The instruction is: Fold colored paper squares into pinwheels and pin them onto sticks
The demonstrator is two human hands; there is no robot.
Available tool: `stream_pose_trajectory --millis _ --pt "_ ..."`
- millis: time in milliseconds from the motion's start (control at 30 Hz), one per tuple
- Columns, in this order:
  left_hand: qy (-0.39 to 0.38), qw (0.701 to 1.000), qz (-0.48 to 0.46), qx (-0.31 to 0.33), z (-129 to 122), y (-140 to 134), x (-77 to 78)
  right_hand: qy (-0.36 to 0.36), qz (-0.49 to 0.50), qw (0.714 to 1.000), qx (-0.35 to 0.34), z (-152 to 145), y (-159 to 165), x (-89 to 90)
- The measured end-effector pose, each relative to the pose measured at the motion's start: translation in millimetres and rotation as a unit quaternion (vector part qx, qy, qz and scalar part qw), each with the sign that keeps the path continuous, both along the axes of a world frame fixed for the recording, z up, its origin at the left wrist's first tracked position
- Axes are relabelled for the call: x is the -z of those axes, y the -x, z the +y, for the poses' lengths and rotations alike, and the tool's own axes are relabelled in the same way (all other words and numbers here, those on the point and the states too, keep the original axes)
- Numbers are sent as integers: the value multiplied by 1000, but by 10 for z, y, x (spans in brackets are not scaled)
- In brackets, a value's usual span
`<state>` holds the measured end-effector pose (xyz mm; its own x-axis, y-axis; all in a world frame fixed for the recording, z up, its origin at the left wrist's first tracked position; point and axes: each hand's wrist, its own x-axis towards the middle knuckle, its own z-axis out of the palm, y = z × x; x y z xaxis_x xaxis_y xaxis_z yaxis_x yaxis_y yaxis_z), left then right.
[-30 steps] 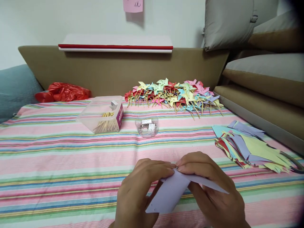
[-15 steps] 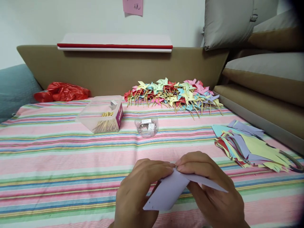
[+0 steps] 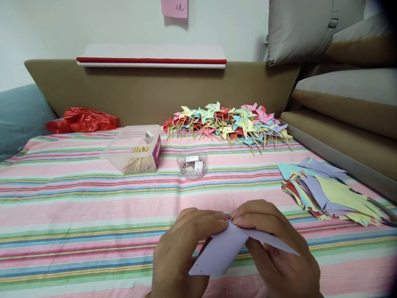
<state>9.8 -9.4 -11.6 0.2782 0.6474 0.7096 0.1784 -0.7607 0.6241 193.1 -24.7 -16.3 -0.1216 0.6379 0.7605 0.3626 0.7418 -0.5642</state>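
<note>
Pinching the lilac paper [image 3: 218, 250]: left hand [image 3: 186, 244] and right hand [image 3: 282, 244], lower middle of the frame, fingertips of both brought together and clamped on the paper's top; thumbs largely hidden.
Lilac flaps: one slanting down to the left, small dark marks near a corner; one jutting right, across the right palm.
Metal piece [image 3: 231, 218]: tiny glint between the fingertips, form too small to tell.
Risk at the fingertips: possible slip of the metal piece, from an uneven squeeze on so small a part; possible tear or stray crease, from pressing too hard at one spot.
Risk in the flaps: likely springing apart with any loosening of the pinch, judging by such stiff-looking paper.
Hand count: two, both on one lilac paper.
Paper pile [image 3: 335, 194]: right of the frame, many overlapping pieces, beyond exact count.
Scissors [image 3: 382, 207]: apparently one pair, far right, partly covered by loose sheets.
Pinwheels [image 3: 245, 124]: upper middle to right, heaped, dozens at a guess.
Clear tub [image 3: 118, 155]: one, left of centre, holding sticks [image 3: 141, 161] too bunched to count.
Clear packet [image 3: 192, 171]: one, centre, small dark bits inside uncountable.
Red plastic bag [image 3: 93, 121]: apparently one, upper left.
Pink note [image 3: 175, 8]: one, top edge.
</note>
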Motion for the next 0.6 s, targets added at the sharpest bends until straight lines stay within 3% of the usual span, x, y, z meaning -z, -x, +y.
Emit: stream_pose_trajectory --millis 400,500,600 --pt "-4 1000 26 17 7 1 -43 5 15 1000 16 -11 9 26" --pt "35 999 27 4 17 -7 -56 46 49 998 12 -5 24 53" --pt "127 991 19 -25 29 -25 -71 117 92 989 8 15 59 69"
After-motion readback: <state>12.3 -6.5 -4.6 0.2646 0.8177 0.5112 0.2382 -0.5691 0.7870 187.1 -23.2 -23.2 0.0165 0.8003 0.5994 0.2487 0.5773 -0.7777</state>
